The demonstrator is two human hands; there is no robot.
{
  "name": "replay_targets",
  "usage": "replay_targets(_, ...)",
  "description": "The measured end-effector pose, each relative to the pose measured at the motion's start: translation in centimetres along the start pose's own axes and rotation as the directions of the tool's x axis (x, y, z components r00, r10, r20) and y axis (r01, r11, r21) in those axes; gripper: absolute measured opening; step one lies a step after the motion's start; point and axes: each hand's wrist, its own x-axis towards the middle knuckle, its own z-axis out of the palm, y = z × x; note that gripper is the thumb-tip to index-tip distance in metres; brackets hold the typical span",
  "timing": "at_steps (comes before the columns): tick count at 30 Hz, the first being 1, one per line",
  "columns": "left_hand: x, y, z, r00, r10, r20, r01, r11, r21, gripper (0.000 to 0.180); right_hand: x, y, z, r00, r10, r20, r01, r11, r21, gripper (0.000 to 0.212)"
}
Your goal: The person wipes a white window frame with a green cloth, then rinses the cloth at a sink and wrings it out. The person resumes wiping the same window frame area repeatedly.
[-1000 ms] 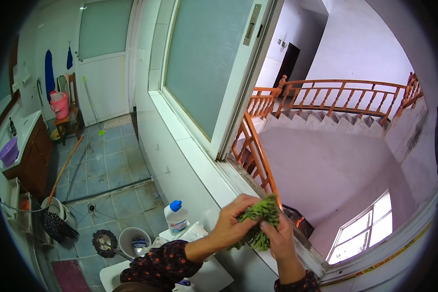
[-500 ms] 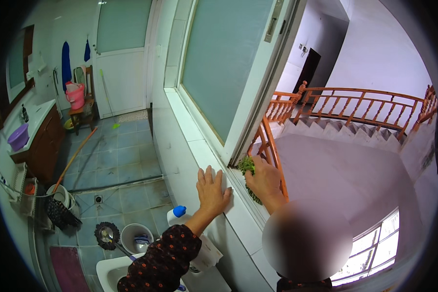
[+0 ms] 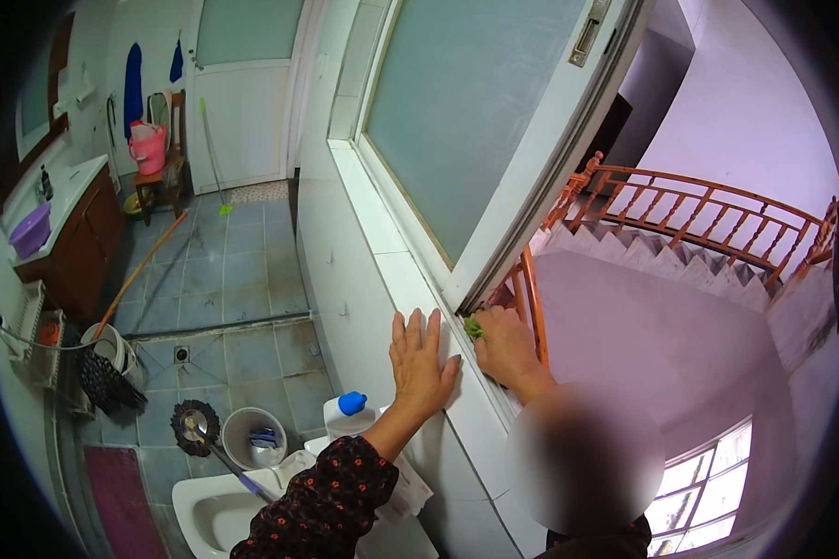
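Observation:
My left hand (image 3: 421, 368) lies on the white tiled sill (image 3: 391, 277), its fingers stretched out and holding nothing. To its right, my right hand (image 3: 511, 349) is closed on a green cloth (image 3: 474, 328). It presses the cloth into the window track beside the sill, close to the lower corner of the white window frame (image 3: 536, 154). Most of the cloth is hidden under the fingers. Frosted glass (image 3: 457, 130) fills the frame above both hands.
Below left are a toilet (image 3: 331, 413) with a blue-capped bottle (image 3: 351, 402), a white sink (image 3: 185, 503), a grey bucket (image 3: 230, 438) and a plunger-like tool (image 3: 196, 427). A mop handle (image 3: 144, 265) leans at left. Beyond the window is a wooden stair railing (image 3: 708, 191).
My right hand has closed further over the green cloth, so less of it shows. My left hand stays on the sill. The whole view has shifted slightly.

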Motion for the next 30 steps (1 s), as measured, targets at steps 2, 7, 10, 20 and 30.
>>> replay_targets(2,0.1,0.2,0.0,1.000,-0.005,-0.007,0.005,1.000,-0.027,0.084,0.3,-0.4,-0.3,0.991,-0.064,-0.116,0.071,0.996,0.058,0.036)
replay_targets(7,0.0,-0.4,0.3,0.992,0.001,-0.125,-0.014,0.995,-0.098,0.083,3.6,-2.1,-1.4,0.893,-0.234,-0.384,0.331,0.920,0.211,0.033)
replay_targets(10,-0.2,-1.5,0.0,0.971,-0.087,-0.223,0.036,0.975,-0.220,0.070,2.8,-3.3,0.0,0.925,-0.219,-0.312,0.302,0.920,0.248,0.035)
replay_targets(20,-3.0,0.2,-9.5,0.981,-0.002,-0.196,-0.077,0.916,-0.395,0.038,-6.4,-5.6,-2.3,0.929,-0.370,0.031,0.338,0.878,0.340,0.041)
replay_targets(30,-3.3,1.8,-7.7,0.962,0.220,-0.160,-0.245,0.956,-0.159,0.044,-6.3,-1.2,-9.3,0.919,0.099,-0.381,0.098,0.881,0.463,0.031)
